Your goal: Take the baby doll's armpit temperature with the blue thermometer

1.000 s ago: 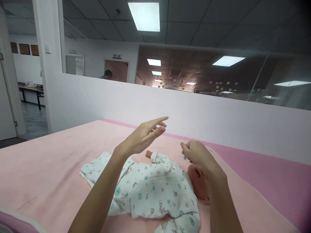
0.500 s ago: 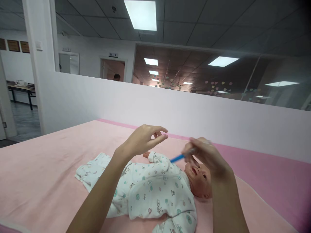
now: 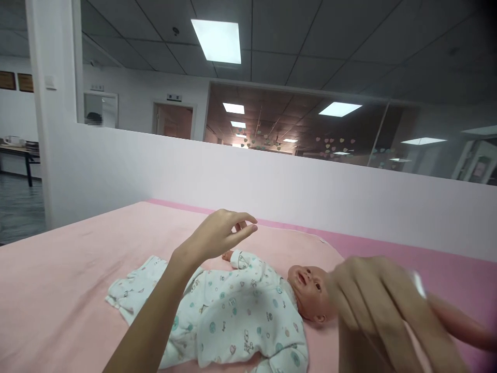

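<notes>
A baby doll (image 3: pixel 310 292) lies on its back, dressed in a white printed garment (image 3: pixel 240 316), its head to the right. My left hand (image 3: pixel 221 233) hovers above the doll's body near its small raised hand, fingers apart with nothing in them. My right hand (image 3: pixel 380 305) is close to the camera at the right, in front of the bed and beside the doll's head. It is smeared by motion. A bit of a white stick end (image 3: pixel 418 284) shows at its fingers; the rest is hidden by the hand.
The doll rests on a pink blanket (image 3: pixel 77 269) covering the bed, with a darker pink strip (image 3: pixel 438 269) behind. A low white wall (image 3: pixel 272 178) with glass above stands at the back. A table (image 3: pixel 23 150) is beyond the opening at the left.
My right hand has moved right and closer to the camera, away from the doll's face; the stick's blue part no longer shows. My left hand keeps its pose. The view has shifted slightly.
</notes>
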`<state>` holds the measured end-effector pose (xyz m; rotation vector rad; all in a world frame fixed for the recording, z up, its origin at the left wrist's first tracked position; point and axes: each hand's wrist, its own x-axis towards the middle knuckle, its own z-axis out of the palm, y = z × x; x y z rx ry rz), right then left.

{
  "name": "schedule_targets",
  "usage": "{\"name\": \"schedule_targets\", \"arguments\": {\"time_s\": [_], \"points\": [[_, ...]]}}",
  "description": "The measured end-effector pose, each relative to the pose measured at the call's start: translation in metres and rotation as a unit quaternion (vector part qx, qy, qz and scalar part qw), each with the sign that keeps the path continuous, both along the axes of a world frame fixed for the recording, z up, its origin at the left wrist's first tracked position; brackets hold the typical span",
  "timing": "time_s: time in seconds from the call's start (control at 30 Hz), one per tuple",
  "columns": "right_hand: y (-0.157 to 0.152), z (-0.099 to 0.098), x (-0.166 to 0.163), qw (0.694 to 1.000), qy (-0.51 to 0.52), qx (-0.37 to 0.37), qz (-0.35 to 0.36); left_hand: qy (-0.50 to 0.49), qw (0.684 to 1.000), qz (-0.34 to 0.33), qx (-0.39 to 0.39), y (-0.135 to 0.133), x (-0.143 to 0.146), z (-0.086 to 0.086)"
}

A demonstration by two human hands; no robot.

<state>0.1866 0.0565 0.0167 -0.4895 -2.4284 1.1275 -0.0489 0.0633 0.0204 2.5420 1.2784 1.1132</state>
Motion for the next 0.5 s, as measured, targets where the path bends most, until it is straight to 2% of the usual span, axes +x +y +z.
{"name": "schedule_targets", "arguments": {"time_s": [0.03,0.1,0.17,0.23,0.27,0.3,0.4,0.43,0.47,0.5], "points": [[0.004,0.000,-0.003,1.000,-0.025,-0.003,-0.019,0.001,1.000,0.001,-0.003,0.000,0.000,0.000],[0.014,-0.001,-0.015,0.988,-0.033,0.016,-0.147,0.004,1.000,0.000,-0.012,-0.001,0.001,-0.001],[0.022,0.000,-0.025,0.961,-0.015,0.046,-0.271,0.007,1.000,-0.005,-0.021,-0.001,0.001,-0.002],[0.020,0.001,-0.024,0.935,0.019,0.078,-0.346,0.009,1.000,-0.010,-0.026,-0.001,0.001,-0.002],[0.017,0.002,-0.020,0.931,0.036,0.092,-0.353,0.011,1.000,-0.010,-0.025,-0.001,0.001,-0.002],[0.012,0.002,-0.014,0.939,0.050,0.100,-0.326,0.013,1.000,-0.009,-0.023,-0.001,0.000,-0.002],[0.005,0.001,0.002,0.980,0.041,0.107,-0.163,0.018,1.000,-0.003,-0.013,-0.002,-0.001,-0.001],[0.007,0.000,0.002,0.985,0.022,0.108,-0.130,0.018,1.000,-0.003,-0.012,-0.003,-0.002,0.000],[0.011,-0.001,-0.002,0.985,0.004,0.112,-0.127,0.016,1.000,-0.004,-0.012,-0.003,-0.003,0.001],[0.017,-0.003,-0.008,0.978,-0.005,0.124,-0.166,0.013,1.000,-0.007,-0.013,-0.003,-0.003,0.001]]}}
